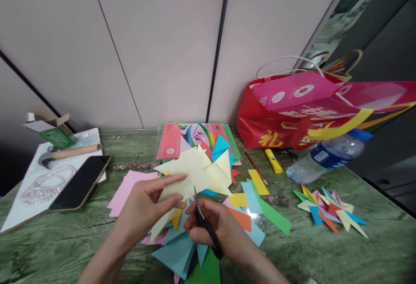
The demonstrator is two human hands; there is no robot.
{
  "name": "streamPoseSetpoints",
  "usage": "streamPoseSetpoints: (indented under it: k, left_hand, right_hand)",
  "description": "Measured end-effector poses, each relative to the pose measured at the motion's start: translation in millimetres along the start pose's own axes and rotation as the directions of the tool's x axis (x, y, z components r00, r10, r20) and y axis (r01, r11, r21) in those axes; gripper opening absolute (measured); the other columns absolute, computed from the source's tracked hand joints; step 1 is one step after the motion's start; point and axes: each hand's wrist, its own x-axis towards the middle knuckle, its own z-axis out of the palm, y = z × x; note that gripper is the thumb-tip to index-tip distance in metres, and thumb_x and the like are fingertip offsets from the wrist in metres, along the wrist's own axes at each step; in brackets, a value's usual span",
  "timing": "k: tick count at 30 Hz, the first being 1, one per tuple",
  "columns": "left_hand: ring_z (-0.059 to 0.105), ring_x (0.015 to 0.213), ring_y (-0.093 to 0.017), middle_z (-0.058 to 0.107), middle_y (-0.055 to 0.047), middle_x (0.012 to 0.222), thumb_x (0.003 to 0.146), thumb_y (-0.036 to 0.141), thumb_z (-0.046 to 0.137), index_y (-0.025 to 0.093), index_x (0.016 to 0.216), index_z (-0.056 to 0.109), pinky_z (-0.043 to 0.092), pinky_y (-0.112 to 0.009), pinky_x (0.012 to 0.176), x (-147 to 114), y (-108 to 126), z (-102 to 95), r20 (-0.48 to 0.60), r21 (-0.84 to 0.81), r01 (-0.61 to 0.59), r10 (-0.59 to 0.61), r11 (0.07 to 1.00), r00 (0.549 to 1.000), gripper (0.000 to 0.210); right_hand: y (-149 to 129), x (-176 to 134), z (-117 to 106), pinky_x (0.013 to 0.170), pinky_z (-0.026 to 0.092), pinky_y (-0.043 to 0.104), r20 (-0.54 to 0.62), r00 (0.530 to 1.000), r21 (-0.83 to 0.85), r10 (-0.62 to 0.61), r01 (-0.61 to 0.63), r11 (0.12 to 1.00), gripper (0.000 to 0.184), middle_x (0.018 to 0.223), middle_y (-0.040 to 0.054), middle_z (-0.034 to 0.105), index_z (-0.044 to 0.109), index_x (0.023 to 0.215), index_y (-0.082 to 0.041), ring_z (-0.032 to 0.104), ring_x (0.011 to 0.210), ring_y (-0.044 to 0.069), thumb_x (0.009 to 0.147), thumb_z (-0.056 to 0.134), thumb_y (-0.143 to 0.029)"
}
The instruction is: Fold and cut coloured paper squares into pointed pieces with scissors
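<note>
My left hand (pixel 147 204) pinches a pale yellow sheet of paper (pixel 191 169) between thumb and fingers, holding it above the pile. In my right hand (pixel 216 223) is a pair of scissors (pixel 208 225) with black handles, its blade tips pointing up at the lower edge of that sheet. Whether the blades are apart I cannot tell. Beneath both hands lies a heap of cut and folded coloured paper (pixel 178 249), mostly blue, green and yellow. Folded pale yellow and blue pieces (pixel 221 171) lie just behind the held sheet.
Behind the paper lies a coloured paper pack (pixel 170 141). A red gift bag (pixel 260 119), water bottle (pixel 325 158), yellow glue stick (pixel 273 161), red pencil (pixel 255 167) and folded paper star (pixel 333 210) are rightward. At left are a phone (pixel 81 184), hammer (pixel 71 151), bead strands (pixel 48 184) and small box (pixel 56 134).
</note>
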Motion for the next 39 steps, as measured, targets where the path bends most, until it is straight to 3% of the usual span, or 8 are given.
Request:
streamPoseSetpoints:
  k: [16,24,39]
  left_hand:
    - [0.067,0.086,-0.025,0.074,-0.001,0.095,0.057,0.021,0.076,0.026,0.095,0.074,0.055,-0.028,0.071,-1.8,2.0,2.2,-0.015,0.008,-0.010,0.010,1.000,1.000,0.038]
    - [0.066,0.091,-0.025,0.073,-0.003,0.098,0.062,0.020,0.072,0.023,0.101,0.072,0.056,-0.030,0.075,-3.1,3.1,3.0,0.015,0.002,-0.030,0.030,1.000,0.999,0.039]
    - [0.067,0.081,-0.020,0.075,-0.002,0.092,0.062,0.021,0.073,0.022,0.099,0.072,0.053,-0.023,0.068,-4.8,7.8,2.1,-0.018,0.111,-0.083,0.086,0.990,0.996,0.037]
  right_hand:
    - [-0.1,0.2,-1.3,0.061,0.038,0.023,0.008,1.000,-0.042,0.002,-0.001,0.999,0.042,0.076,0.0001,0.060,0.056,0.087,-0.017,0.052,0.064,0.011,0.059,0.079,-0.039]
    - [1.6,1.4,-2.5,0.053,0.033,0.020,0.023,1.000,-0.033,-0.007,0.008,0.999,0.045,0.066,-0.0036,0.055,0.056,0.085,-0.015,0.044,0.055,0.007,0.055,0.083,-0.036]
    - [0.2,0.9,-2.5,0.045,0.025,0.018,-0.003,1.000,-0.077,0.030,-0.030,0.997,0.046,0.058,-0.0063,0.047,0.056,0.081,-0.014,0.034,0.049,0.005,0.054,0.082,-0.041]
